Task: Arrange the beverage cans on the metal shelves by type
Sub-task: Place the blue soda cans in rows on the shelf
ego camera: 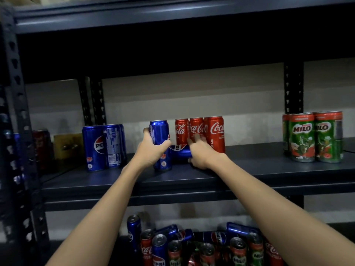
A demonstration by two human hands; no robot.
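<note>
Head view: my left hand [151,150] grips an upright Pepsi can [159,135]; my right hand [199,153] holds another [181,152] lying sideways on the dark shelf [249,169], near its middle.

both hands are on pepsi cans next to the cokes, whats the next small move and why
Probably slide the upright Pepsi can in the left hand leftward to the Pepsi group. It stands right beside the Coca-Cola cans, apart from its own kind. The right hand grips a Pepsi can lying on its side, which should follow.
</note>
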